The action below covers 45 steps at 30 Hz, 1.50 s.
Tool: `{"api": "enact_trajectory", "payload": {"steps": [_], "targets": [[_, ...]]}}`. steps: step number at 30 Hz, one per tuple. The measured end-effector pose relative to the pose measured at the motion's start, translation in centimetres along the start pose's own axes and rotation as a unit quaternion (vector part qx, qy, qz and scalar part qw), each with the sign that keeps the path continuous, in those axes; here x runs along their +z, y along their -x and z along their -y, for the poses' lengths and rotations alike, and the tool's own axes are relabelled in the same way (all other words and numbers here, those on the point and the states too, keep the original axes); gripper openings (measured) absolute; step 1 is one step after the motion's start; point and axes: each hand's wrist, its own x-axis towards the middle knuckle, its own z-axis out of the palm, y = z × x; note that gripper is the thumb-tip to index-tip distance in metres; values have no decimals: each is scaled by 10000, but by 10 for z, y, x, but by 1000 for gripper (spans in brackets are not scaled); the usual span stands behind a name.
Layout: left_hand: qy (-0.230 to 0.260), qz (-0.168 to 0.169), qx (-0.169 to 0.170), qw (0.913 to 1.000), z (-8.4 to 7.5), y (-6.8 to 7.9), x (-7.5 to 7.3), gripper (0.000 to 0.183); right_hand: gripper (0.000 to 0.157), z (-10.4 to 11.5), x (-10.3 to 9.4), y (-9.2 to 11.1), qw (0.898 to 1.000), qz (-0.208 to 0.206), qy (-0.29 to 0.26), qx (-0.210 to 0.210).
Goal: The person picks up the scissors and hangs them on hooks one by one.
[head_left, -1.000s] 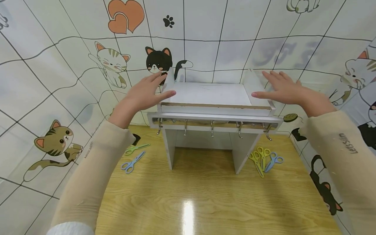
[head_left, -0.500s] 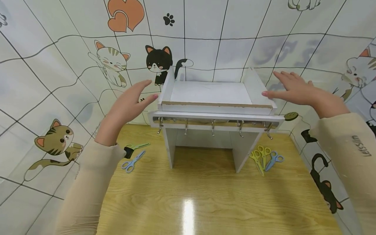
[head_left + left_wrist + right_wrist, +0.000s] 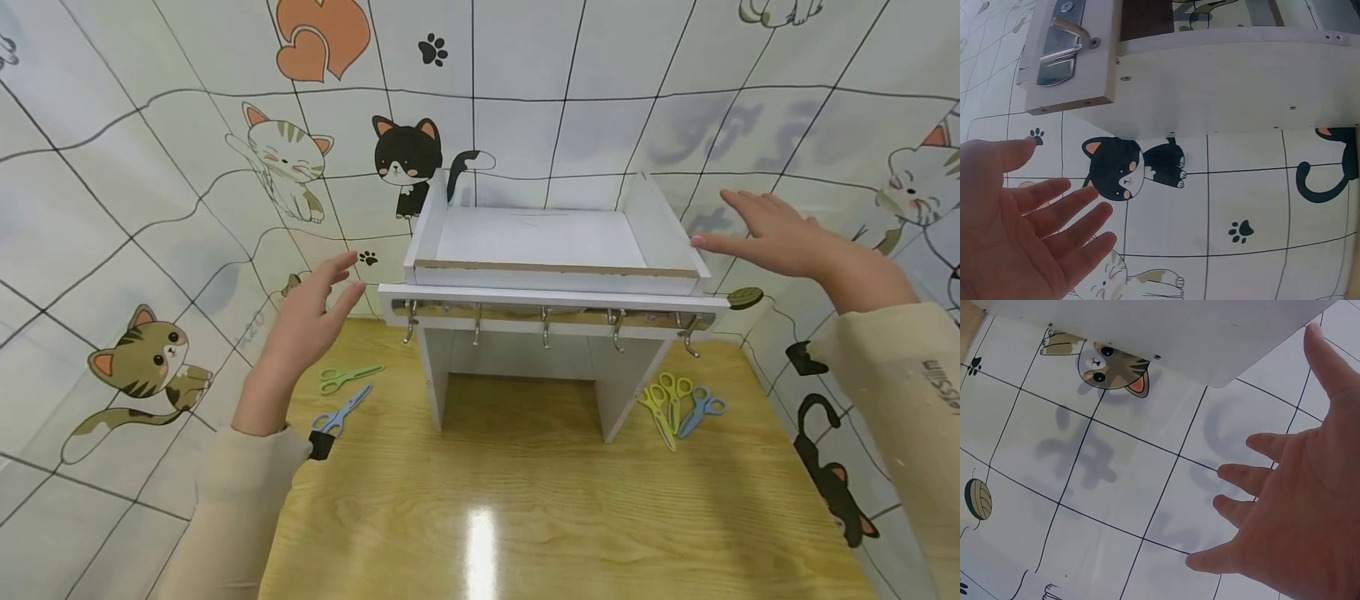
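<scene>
A white shelf unit (image 3: 540, 237) stands at the back of the wooden table, with a row of several metal hooks (image 3: 546, 327) along its front rail. My left hand (image 3: 300, 329) hovers to the left of it, fingers spread and holding nothing. In the left wrist view, the palm (image 3: 1016, 231) faces the shelf's side, apart from it. To the right of the shelf is my right hand (image 3: 787, 237), with fingers extended and nothing held. Its thumb points at the shelf's right side panel (image 3: 1210, 337); whether it touches cannot be told.
Green scissors (image 3: 351, 378) and blue scissors (image 3: 352, 404) lie on the table left of the shelf. On the right lie two yellow scissors (image 3: 675, 396) and blue scissors (image 3: 702, 408). Tile-patterned walls (image 3: 517, 58) with printed cats enclose the table (image 3: 555, 500).
Both hands have moved outward from above the shelf's sides: the left one leftward and down, the right one rightward. The shelf and scissors have stayed put.
</scene>
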Motion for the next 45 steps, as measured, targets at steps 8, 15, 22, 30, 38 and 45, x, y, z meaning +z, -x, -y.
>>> {"api": "enact_trajectory", "payload": {"steps": [8,15,22,30,38,45], "targets": [[478,196,-68,9986,27,21,30,50,94,-14,10,0,9994,-155,-185,-229],[852,603,-238,9943,39,35,62,56,92,-22,28,-2,9992,-63,-259,-313],[1461,970,-284,9841,42,38,99,63,89,-34,47,1,9992,-26,-289,-292],[1774,994,-476,9780,45,40,133,69,82,-41,79,7,9968,-140,-694,-369],[2024,604,-629,9754,47,36,152,69,76,-56,102,14,9954,-301,-790,-445],[2159,377,-597,9739,51,31,169,65,76,-68,125,20,9940,-478,-862,-470]]}}
